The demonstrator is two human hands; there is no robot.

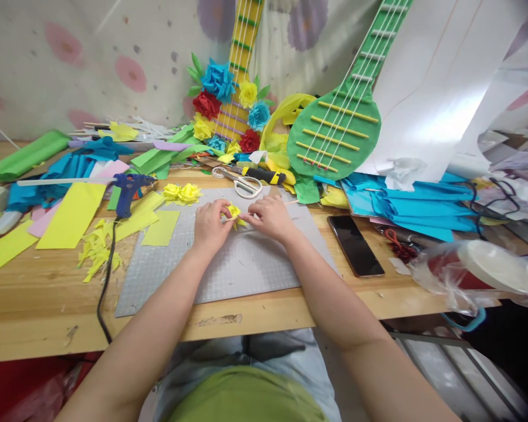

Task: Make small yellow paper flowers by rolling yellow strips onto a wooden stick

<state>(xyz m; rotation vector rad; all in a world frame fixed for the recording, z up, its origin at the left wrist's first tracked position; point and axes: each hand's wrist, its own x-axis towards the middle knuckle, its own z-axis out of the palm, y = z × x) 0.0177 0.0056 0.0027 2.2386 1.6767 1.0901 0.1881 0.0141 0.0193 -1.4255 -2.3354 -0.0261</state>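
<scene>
Over the grey cutting mat, my left hand pinches a small yellow paper flower with pointed petals. My right hand is closed at the flower's other side, its fingertips against the petals. A thin pale stick pokes out beyond the right hand; whether that hand holds it is hidden. Just past the left hand lie finished-looking yellow paper flowers. White-handled scissors rest at the mat's far edge, close to both hands. A yellow paper square lies left of my left hand.
A blue glue gun with a trailing cord stands at left, near yellow strips and scraps. A phone lies right of the mat. Behind lean a green paper guitar shape and a yellow one. Blue paper is stacked at right.
</scene>
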